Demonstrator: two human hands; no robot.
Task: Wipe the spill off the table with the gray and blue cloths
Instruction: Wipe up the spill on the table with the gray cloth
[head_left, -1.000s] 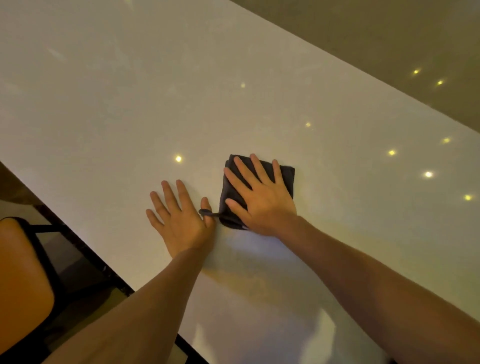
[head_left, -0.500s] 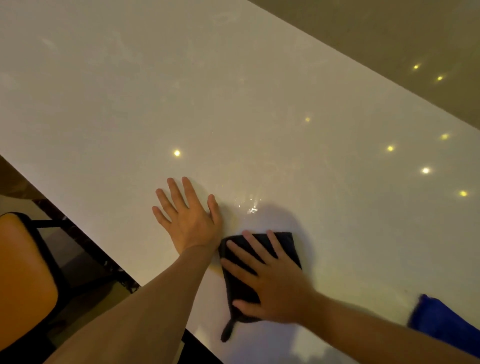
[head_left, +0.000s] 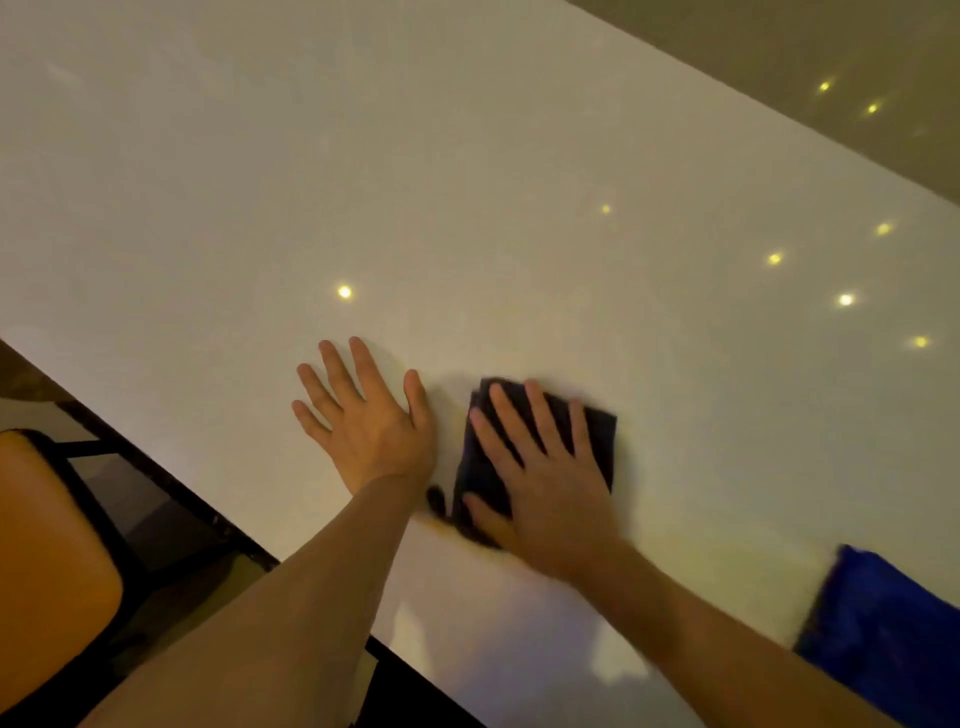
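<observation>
On the glossy white table (head_left: 467, 182), my right hand (head_left: 545, 483) presses flat on the folded dark gray cloth (head_left: 475, 470) with fingers spread. The cloth's small loop sticks out at its lower left. My left hand (head_left: 369, 421) lies flat and open on the table just left of the cloth, not touching it. The blue cloth (head_left: 883, 613) lies at the lower right near the table's front edge, partly cut off by the frame. I see no droplets on the surface around the gray cloth.
An orange chair (head_left: 47, 545) with a black frame stands below the table's near edge at the left. The table's far edge runs diagonally at the upper right, with floor beyond. Ceiling lights reflect as bright dots on the tabletop.
My right hand pulled the gray cloth toward me, then pushed it back away over the wet spot seen half a second ago. The left hand stayed in place.
</observation>
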